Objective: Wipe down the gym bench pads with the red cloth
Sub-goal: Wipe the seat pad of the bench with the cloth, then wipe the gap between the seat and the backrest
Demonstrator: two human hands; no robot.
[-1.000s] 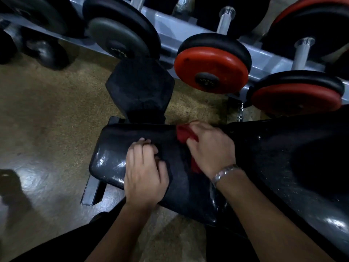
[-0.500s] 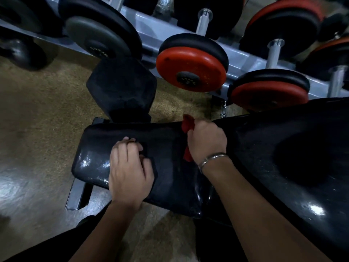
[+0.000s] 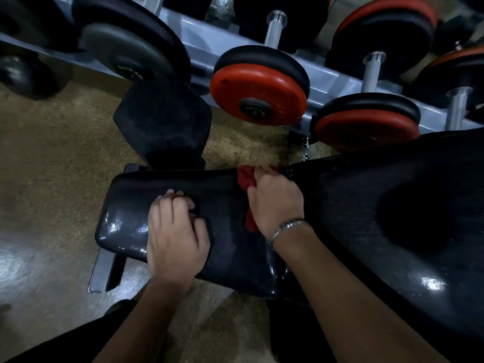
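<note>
Right hand clenches the red cloth, which is bunched so that only two bits show, one above the knuckles and one below the palm. Cloth and hand sit just right of the frame's centre, at the seam where the seat pad meets the back pad. Left hand rests on the seat pad at centre left, fingers curled under in a loose fist, holding nothing that I can see. A darker patch beside it may be only its shadow.

The step in hand looks like wiping the seam and the seat pad's far edge. To do it well, I judge, the cloth should be spread flatter under the palm, since a tight wad touches little of the surface. Strokes should overlap and run the pad's length. The left hand should move off the patch it covers so that this gets wiped too. The gap between the pads would want a folded edge pushed in.

Right hand shows its back to the camera, a bracelet on the wrist, and its forearm comes in from the lower right. Left forearm rises from bottom centre, wrist straight, weight seemingly on the knuckles.

Beyond, a black block sits above the seat pad, with the floor around it. Dumbbells lie on a grey rack across the top.
</note>
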